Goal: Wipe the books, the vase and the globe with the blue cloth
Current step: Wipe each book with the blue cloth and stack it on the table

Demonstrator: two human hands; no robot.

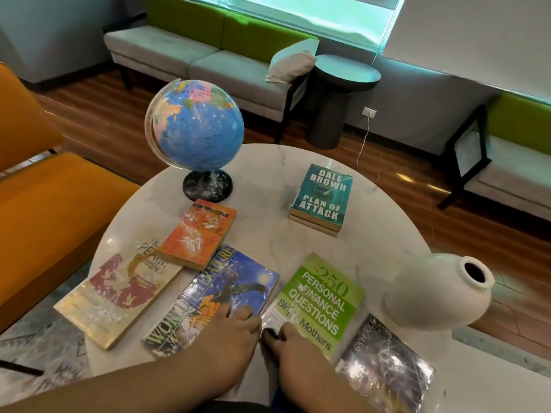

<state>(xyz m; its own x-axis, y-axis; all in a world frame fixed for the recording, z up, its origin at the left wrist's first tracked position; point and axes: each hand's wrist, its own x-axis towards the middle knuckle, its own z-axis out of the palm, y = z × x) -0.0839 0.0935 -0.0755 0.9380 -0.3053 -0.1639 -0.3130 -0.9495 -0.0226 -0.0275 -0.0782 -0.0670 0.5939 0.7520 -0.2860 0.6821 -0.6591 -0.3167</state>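
My left hand (pixel 235 326) lies with its fingers spread loosely on the glossy blue cover reading "WORLD LITERATURE" (pixel 214 296). My right hand (pixel 293 338) rests on the near corner of the green paperback (pixel 322 305), "250 PERSONAL FINANCE QUESTIONS", with "Single Mothers" below. Between the two hands a dark fold of the blue cloth (pixel 270 335) peeks out against the right thumb. I cannot tell whether those fingers grip it.

Right of the right hand is a dark, shiny-wrapped book (pixel 387 365) with "GA'HOOLE" partly readable. Beyond it sits the matte white vase (pixel 432 293), round-bellied, its dark mouth tipped to the right. Left of the left hand lies a cream and maroon cover (pixel 119 293) showing "PEACE WOMEN", and an orange paperback (pixel 198 234) overlaps its far corner. Ahead of the right hand, well apart, a teal "DALE BROWN PLAN OF ATTACK" (pixel 322 195) tops a second book. Ahead of the left hand stands the globe (pixel 196 126), a smooth blue sphere in a clear arc on a black disc base. White streaks mark several covers and the base.

The tabletop (pixel 268 180) is round, white and marble-veined. Around it I see wood flooring, a grey bench (pixel 185 55) with green backs, a white pillow (pixel 292 61), a dark round side table (pixel 343 84) and an orange seat (pixel 44 204) at left.
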